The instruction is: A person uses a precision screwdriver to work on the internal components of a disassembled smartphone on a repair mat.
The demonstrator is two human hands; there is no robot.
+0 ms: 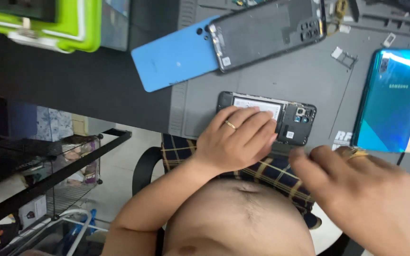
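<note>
An opened phone (294, 121) with its back removed lies on the grey work mat (319, 80), its white battery and camera module showing. My left hand (236, 137) rests flat on top of it, fingers spread over the battery, a ring on one finger. My right hand (357, 185) hovers just to the right, below the phone, blurred, fingers loosely curled; nothing visible in it.
A blue back cover (174, 59) and a black phone frame (266, 31) lie further back. A teal phone (395, 99) lies at the right. A small SIM tray (343, 56) sits on the mat. A green box (48, 23) is at top left, and a black wire rack (48, 166) stands beside the desk.
</note>
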